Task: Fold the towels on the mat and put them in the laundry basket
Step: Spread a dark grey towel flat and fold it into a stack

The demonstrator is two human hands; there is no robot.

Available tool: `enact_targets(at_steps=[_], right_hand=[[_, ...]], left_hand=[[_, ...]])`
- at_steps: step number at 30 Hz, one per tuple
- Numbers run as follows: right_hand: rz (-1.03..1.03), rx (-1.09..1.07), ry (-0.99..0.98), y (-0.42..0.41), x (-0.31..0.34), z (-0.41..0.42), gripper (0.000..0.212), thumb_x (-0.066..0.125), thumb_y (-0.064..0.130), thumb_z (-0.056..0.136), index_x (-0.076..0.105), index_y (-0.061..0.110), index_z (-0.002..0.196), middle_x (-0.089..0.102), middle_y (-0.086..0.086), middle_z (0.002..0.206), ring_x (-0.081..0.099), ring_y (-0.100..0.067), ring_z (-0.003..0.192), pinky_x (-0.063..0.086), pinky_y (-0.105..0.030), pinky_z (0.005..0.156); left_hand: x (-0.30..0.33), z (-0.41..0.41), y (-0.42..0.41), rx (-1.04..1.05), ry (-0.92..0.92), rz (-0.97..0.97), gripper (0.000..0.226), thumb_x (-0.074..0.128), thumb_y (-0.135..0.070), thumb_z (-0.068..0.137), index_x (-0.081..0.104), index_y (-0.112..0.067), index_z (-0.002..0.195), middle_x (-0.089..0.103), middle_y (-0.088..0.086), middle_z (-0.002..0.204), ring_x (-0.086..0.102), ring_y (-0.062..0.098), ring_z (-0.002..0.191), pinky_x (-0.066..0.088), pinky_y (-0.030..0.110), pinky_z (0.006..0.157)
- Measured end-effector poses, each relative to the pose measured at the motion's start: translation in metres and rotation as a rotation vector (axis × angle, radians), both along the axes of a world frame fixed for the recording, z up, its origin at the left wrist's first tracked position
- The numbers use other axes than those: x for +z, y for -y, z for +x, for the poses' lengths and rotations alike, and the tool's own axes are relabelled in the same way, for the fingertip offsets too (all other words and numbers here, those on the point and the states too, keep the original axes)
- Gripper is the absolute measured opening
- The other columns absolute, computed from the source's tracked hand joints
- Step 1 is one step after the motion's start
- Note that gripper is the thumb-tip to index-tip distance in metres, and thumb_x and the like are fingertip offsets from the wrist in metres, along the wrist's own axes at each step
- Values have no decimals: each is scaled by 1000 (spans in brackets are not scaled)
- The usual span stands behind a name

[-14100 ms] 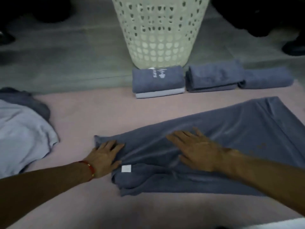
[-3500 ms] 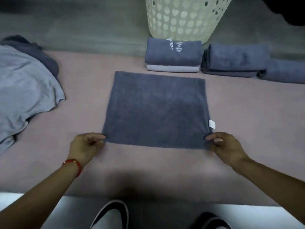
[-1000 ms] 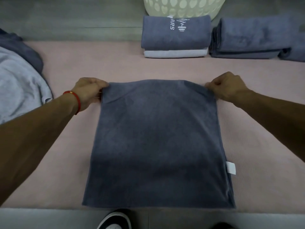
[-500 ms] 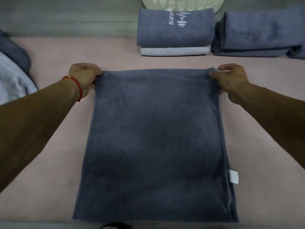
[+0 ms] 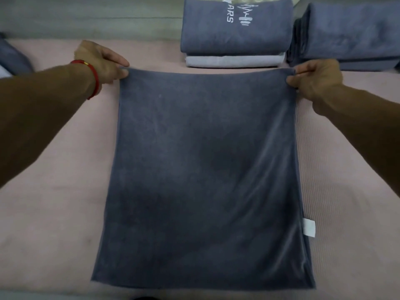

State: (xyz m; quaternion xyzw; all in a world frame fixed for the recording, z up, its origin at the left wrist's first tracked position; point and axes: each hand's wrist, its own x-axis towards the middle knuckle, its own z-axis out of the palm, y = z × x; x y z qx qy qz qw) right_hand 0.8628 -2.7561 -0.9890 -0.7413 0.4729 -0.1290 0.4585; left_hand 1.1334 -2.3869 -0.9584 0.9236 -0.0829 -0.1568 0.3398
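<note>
Pinching the far corners of the dark grey towel (image 5: 203,169) — left hand (image 5: 101,61) and right hand (image 5: 316,77), thumb and fingers closed on cloth, now carrying that edge farther across the pink mat (image 5: 54,191) than half a second ago; probably finishing another fold. Lying beyond: two folded stacks (image 5: 236,33), (image 5: 350,33). Showing only a sliver of laundry basket (image 5: 297,1) — contents hidden.

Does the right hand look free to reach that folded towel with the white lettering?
Probably not yet. The right hand is pinching a far corner of the dark towel, as is the left hand. The lettered towel lies just beyond with nothing between, so after letting go, likely yes.
</note>
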Motion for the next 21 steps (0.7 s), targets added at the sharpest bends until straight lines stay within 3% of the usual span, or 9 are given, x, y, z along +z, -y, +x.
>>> enact_targets(at_steps=[2, 4, 6, 9, 13, 17, 19, 21], right_hand=[[2, -14, 22, 1, 4, 2, 12, 82, 17, 83, 72, 23, 88, 69, 5, 80, 61, -7, 67, 54, -17, 66], [3, -45, 59, 3, 10, 1, 15, 80, 18, 85, 74, 19, 98, 66, 6, 78, 56, -4, 61, 46, -11, 53], [1, -57, 81, 3, 18, 0, 15, 79, 18, 87, 73, 18, 100, 65, 6, 78, 55, -2, 59, 44, -9, 50], [33, -23, 102, -2, 35, -7, 15, 75, 12, 90, 65, 22, 83, 63, 3, 74, 55, 0, 49, 44, -14, 48], [113, 96, 123, -17, 53, -34, 19, 72, 3, 88, 65, 19, 80, 64, 1, 64, 57, -8, 46, 44, -22, 45], [91, 215, 134, -39, 71, -84, 22, 70, -9, 85, 64, 12, 82, 69, -2, 68, 66, -15, 55, 58, -27, 57], [-28, 285, -16, -50, 76, -115, 19, 73, -7, 83, 69, 10, 91, 71, -8, 83, 68, -21, 68, 62, -31, 71], [-200, 397, -147, -61, 75, -148, 23, 78, -3, 80, 72, 15, 94, 70, -8, 92, 66, -21, 74, 59, -30, 77]], left_hand=[[-2, -1, 1, 16, 82, -14, 23, 76, -10, 86, 76, -16, 108, 65, -8, 79, 59, 5, 66, 56, 11, 57], [-2, -2, -1, 27, 127, -55, 18, 74, -10, 87, 75, -15, 105, 65, -8, 77, 60, 5, 66, 61, 24, 73], [1, -4, -4, 16, 140, -107, 11, 71, -9, 88, 73, -20, 91, 64, -7, 76, 61, 6, 66, 60, 33, 81], [10, -7, -9, -25, 211, -114, 19, 70, -11, 87, 68, -29, 81, 61, -8, 75, 59, 5, 63, 58, 22, 72], [22, -31, -31, -153, 236, -59, 21, 68, -9, 90, 74, -17, 108, 62, -8, 74, 60, -1, 52, 50, 5, 57], [33, -69, -77, -261, 266, -33, 20, 71, -10, 88, 71, -29, 89, 64, -12, 71, 60, -6, 53, 48, 6, 57], [35, -94, -101, -299, 292, -10, 24, 73, -12, 86, 70, -35, 82, 67, -14, 69, 59, -6, 59, 47, 8, 64], [36, -128, -124, -344, 348, 48, 20, 75, -12, 85, 71, -32, 87, 66, -12, 80, 57, -12, 67, 46, 11, 74]])
